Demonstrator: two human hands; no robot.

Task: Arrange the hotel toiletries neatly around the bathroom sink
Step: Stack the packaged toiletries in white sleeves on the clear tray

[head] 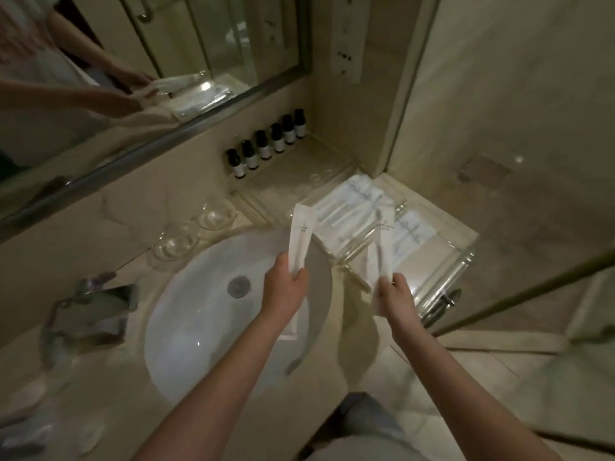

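Dim hotel bathroom: beige stone counter (pixel 349 331) round a white sink (pixel 193 327), with a faucet (pixel 90 314) at the left.

Nearest, over the basin's right rim: left hand (pixel 286 286), fingers and thumb pinching the near end of a white paper packet (pixel 301 234), held with its long axis pointing up and away toward the tray. Just beside it, over the counter: right hand (pixel 396 292), pinching the near end of a second packet (pixel 382 241) with a toothbrush visible inside, likewise pointing away.

Straight beyond the right hand, and nearer to it than to the left: glass tray (pixel 462 257) holding more wrapped packets (pixel 352 197) side by side, roughly parallel to the held ones. Likely next: lay both down alongside those, right first. Nothing between fingers and tray.

Further left, 2 upturned glasses (pixel 216 212) beside the basin. Farthest, 6 dark bottles (pixel 266 146) in a row under the mirror (pixel 149 61).
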